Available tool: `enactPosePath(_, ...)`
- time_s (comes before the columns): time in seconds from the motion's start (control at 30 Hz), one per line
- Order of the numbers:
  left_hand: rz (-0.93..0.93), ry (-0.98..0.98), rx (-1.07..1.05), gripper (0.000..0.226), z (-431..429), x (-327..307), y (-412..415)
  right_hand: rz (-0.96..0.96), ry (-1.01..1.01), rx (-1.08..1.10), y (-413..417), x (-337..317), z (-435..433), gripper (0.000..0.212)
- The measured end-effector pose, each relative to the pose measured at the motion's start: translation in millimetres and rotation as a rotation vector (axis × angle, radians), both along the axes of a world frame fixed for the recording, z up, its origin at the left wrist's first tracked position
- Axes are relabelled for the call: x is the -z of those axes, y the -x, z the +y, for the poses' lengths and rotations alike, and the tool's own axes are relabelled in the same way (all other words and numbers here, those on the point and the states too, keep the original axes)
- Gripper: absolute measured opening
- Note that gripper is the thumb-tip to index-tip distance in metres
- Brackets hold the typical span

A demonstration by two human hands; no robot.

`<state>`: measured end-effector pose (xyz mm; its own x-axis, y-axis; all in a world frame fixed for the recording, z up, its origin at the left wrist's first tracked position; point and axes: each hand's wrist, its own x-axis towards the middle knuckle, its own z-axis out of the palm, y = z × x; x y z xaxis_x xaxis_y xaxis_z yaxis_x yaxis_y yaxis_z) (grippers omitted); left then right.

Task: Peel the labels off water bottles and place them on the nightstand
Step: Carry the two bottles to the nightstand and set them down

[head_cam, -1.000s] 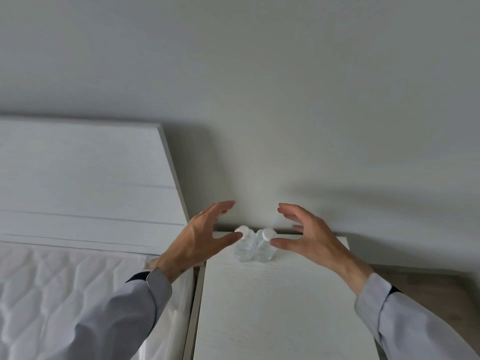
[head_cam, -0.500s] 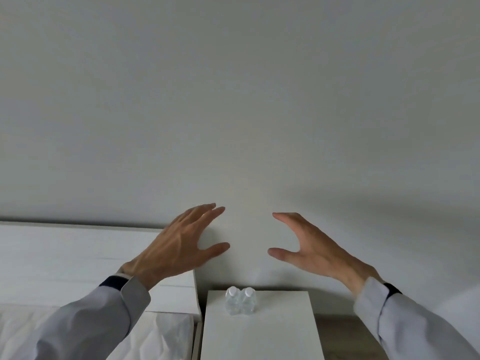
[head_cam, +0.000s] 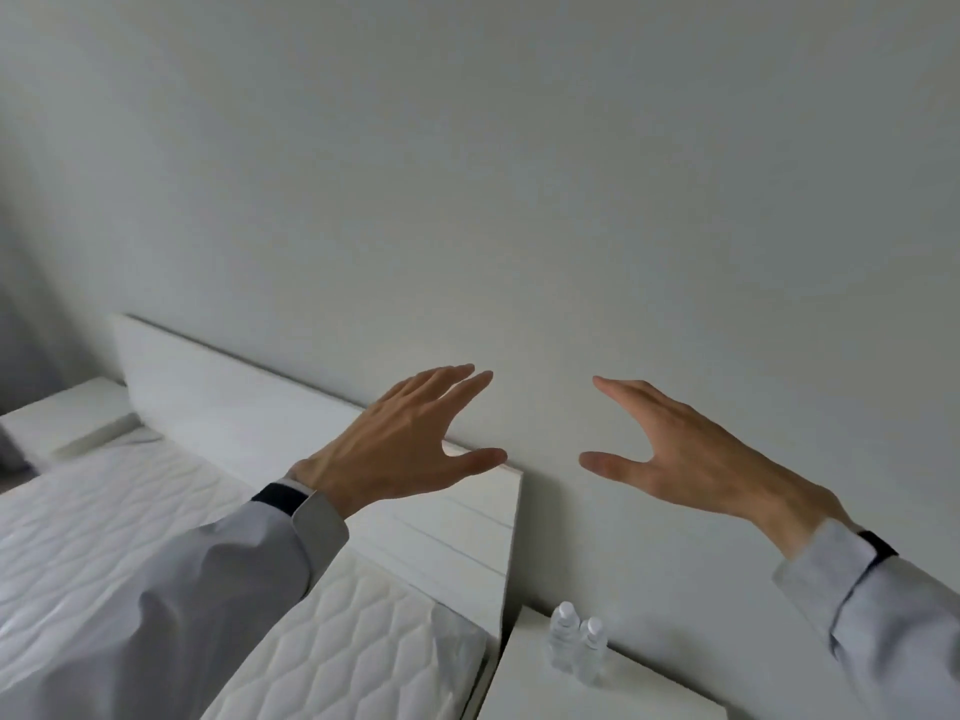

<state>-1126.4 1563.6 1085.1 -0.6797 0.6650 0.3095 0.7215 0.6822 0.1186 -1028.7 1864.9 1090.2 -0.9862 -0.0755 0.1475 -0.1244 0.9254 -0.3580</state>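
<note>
Two small clear water bottles with white caps, one to the left of the other, stand side by side, touching, at the back of the white nightstand near the wall. No label shows on either. My left hand and my right hand are raised in front of the wall, well above the bottles. Both palms face each other with fingers spread, and neither hand holds anything. Grey sleeves cover both arms.
A white headboard runs along the wall on the left, ending just beside the nightstand. A white quilted mattress lies in front of it. A plain grey wall fills the upper view.
Both hands have drawn back from the bottles and risen, staying open. The view has tilted and swung left, so the bottles now sit low and to the right.
</note>
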Motion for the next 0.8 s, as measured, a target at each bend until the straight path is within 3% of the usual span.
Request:
enactPosePath(0.2, 0.012, 0.021, -0.386, 0.098, -133, -23, -143, 0.008, -0.004, -0.348, -27, -25, -110, 0.101)
enactPosePath(0.4, 0.062, 0.011, -0.777, 0.103, -290, -38, -328, 0.093, -0.016, -0.730, -96, -49, -286, 0.101)
enactPosePath(0.57, 0.093, 0.004, -1.069, 0.101, -408, -36, -519, 0.146, -0.007, -1.016, -206, -50, -449, 0.099)
enactPosePath(0.8, 0.038, -0.029, -1.419, 0.101, -545, -27, -817, 0.162, 0.012, -1.338, -426, -24, -680, 0.106)
